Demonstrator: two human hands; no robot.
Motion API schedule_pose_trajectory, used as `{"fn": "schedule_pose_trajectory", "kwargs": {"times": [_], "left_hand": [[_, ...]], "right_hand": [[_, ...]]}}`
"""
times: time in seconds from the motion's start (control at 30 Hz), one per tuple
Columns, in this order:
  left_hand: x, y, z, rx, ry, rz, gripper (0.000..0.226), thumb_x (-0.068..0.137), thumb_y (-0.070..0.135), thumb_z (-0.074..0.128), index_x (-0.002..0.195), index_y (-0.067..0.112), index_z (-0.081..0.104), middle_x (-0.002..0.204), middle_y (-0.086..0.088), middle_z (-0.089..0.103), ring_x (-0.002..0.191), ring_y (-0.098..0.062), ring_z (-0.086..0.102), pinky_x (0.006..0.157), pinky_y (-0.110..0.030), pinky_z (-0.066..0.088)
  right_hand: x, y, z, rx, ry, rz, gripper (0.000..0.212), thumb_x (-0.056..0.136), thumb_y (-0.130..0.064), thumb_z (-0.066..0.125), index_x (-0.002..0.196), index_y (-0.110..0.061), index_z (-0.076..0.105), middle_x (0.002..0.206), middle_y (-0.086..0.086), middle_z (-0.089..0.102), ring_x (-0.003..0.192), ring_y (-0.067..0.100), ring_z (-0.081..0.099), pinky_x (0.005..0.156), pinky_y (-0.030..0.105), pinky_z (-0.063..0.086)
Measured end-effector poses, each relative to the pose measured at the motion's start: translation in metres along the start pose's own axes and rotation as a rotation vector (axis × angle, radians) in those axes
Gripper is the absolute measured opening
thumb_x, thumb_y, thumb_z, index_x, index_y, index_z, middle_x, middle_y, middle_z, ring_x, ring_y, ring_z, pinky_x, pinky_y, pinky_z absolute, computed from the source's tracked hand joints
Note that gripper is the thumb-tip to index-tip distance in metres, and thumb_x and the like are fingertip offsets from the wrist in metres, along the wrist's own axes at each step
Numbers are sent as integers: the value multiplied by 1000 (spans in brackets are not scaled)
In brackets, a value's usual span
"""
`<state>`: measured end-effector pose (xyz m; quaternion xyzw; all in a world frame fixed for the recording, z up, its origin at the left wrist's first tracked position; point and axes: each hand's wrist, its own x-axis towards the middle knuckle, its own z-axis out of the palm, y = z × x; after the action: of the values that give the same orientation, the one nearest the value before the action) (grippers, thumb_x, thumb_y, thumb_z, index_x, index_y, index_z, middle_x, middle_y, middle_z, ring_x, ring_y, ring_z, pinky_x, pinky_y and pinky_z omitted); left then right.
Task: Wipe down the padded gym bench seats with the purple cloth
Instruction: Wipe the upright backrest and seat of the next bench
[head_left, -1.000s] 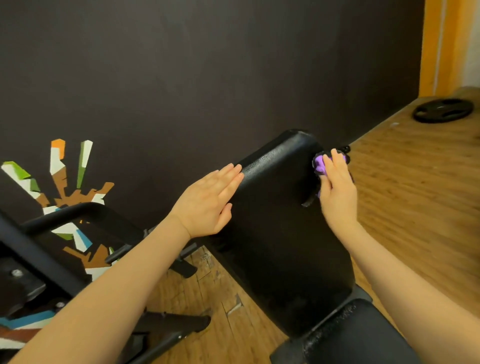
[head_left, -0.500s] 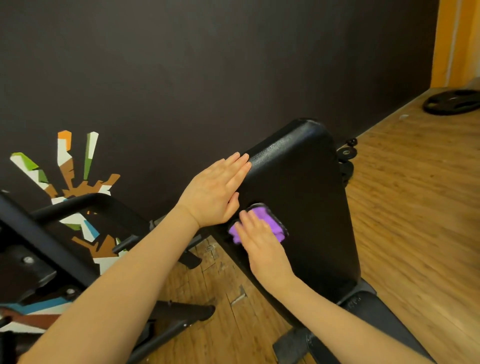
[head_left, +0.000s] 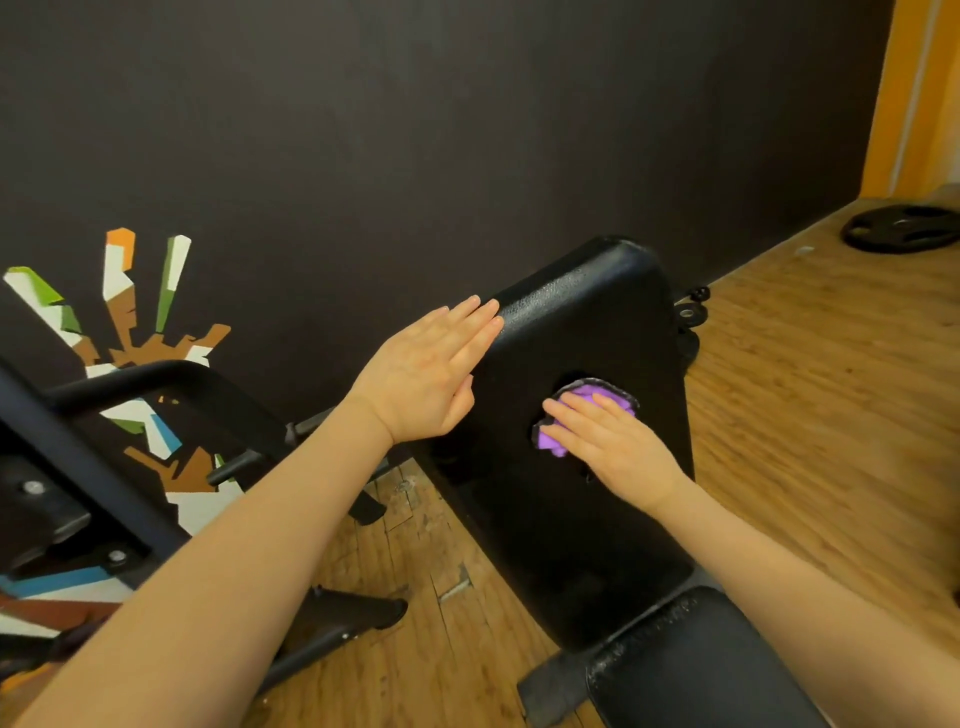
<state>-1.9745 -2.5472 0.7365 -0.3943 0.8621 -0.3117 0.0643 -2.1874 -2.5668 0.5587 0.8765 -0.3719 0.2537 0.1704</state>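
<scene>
From the head view, the right hand (head_left: 618, 444) lies flat, fingers spread, pressing the purple cloth (head_left: 587, 415) against the middle of the tilted black backrest pad (head_left: 582, 332) at centre frame. The left hand (head_left: 426, 374), fingers straight and together, rests on the pad's left edge. A black seat pad (head_left: 691, 660) sits lower right; a weight plate (head_left: 904, 228) lies on the wooden floor (head_left: 810, 395), upper right.
</scene>
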Motion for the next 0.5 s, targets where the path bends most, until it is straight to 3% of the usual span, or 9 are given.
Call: {"fn": "schedule_pose_trajectory", "kwargs": {"times": [0.2, 0.3, 0.37, 0.43, 0.5], "left_hand": [[-2, 7, 4, -7, 26, -92, 60, 87, 28, 32, 140, 3, 43, 143, -16, 46, 134, -34, 42, 108, -43, 29], [-3, 8, 5, -4, 24, -105, 60, 87, 28, 32, 140, 4, 43, 144, -15, 45, 135, -33, 40, 108, -42, 27], [-2, 7, 6, -11, 32, -114, 59, 87, 28, 33, 140, 4, 43, 144, -15, 45, 135, -33, 40, 108, -42, 27], [-3, 9, 7, -3, 54, -137, 58, 88, 27, 37, 141, 5, 42, 145, -15, 45, 136, -33, 39, 109, -42, 27], [-5, 21, 8, 28, 65, -249, 59, 88, 24, 48, 143, 6, 39, 148, -13, 41, 139, -32, 33, 111, -42, 22]], "right_hand": [[-10, 25, 7, 69, 91, 351, 77, 47, 8, 86, 119, -2, 61, 127, 19, 57, 117, 35, 55, 97, 48, 34], [-13, 31, 6, 318, 322, 491, 53, 80, 7, 59, 132, 2, 48, 140, 20, 43, 132, 28, 37, 113, 29, 24], [-11, 42, -4, 426, 421, 613, 49, 91, 2, 41, 140, -2, 36, 148, 14, 31, 138, 20, 23, 114, 18, 12], [-3, 52, -9, 475, 384, 629, 49, 93, 0, 40, 142, -4, 33, 150, 15, 28, 139, 23, 21, 114, 16, 8], [7, 51, -8, 414, 277, 633, 50, 93, -2, 45, 142, -1, 33, 151, 17, 27, 140, 28, 21, 115, 24, 9]]}}
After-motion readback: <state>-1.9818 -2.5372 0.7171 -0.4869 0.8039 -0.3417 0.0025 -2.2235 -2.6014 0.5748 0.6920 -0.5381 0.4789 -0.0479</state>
